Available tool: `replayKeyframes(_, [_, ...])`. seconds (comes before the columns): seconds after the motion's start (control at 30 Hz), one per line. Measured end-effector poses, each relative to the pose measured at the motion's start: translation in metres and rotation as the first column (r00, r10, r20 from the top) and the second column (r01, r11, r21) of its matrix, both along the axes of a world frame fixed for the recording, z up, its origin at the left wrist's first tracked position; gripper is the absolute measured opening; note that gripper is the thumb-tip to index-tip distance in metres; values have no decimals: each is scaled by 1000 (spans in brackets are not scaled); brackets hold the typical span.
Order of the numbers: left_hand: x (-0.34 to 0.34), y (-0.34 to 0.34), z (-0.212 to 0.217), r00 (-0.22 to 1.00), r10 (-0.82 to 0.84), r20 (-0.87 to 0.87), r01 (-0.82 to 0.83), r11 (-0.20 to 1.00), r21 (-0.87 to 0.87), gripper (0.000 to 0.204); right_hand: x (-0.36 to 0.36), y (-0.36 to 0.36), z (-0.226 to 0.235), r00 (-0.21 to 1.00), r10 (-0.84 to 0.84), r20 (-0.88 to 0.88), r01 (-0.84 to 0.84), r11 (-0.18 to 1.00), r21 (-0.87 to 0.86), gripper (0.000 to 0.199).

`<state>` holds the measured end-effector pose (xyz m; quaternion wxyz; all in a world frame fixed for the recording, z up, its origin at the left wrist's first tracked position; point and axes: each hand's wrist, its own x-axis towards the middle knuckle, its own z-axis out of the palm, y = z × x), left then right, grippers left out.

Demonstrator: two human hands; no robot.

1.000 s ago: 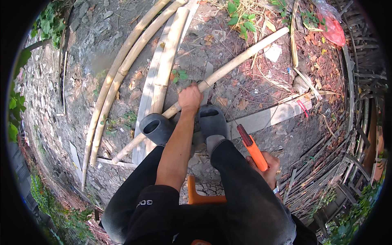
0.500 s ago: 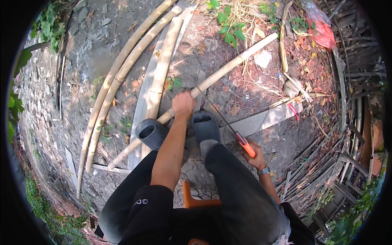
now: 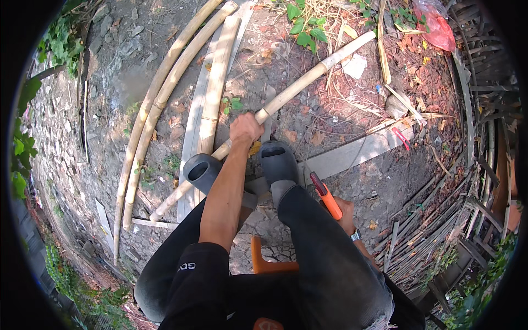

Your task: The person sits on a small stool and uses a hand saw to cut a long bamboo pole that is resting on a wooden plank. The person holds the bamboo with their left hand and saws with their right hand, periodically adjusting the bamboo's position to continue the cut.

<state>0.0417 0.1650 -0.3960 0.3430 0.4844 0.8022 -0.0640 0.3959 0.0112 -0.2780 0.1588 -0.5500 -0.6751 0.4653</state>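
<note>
Slanted bamboo pole, with an orange-handled saw held at its right.

The bamboo pole [image 3: 297, 89] is long, round and pale tan, with raised rings at its joints; it runs diagonally over the ground from lower left to upper right, unbroken wherever it shows, gripped near its middle and partly hidden just below that grip. The saw [image 3: 330, 203] has a bright orange handle with a dark red front part, tilted so that its front points up and left toward the pole; handle and pole are well apart, and the blade is too faint to trace.
</note>
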Motion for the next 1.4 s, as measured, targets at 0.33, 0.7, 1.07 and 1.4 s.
replayKeyframes(0.33, [8,-7,-2,998,-23,-64,25,999,36,41,-20,25,64,989,-116,86,113,993,45,14])
replayKeyframes(0.7, [14,-22,-37,993,56,-106,-18,944,329,30,-70,167,291,918,-210,-335,279,945,173,30])
replayKeyframes(1.07, [-7,5,4,997,32,67,-32,999,4,42,-42,105,157,997,-35,68,3,906,423,14])
replayKeyframes(1.4, [-7,7,0,994,54,93,-49,997,-56,47,1,11,61,999,-46,3,45,998,42,10])
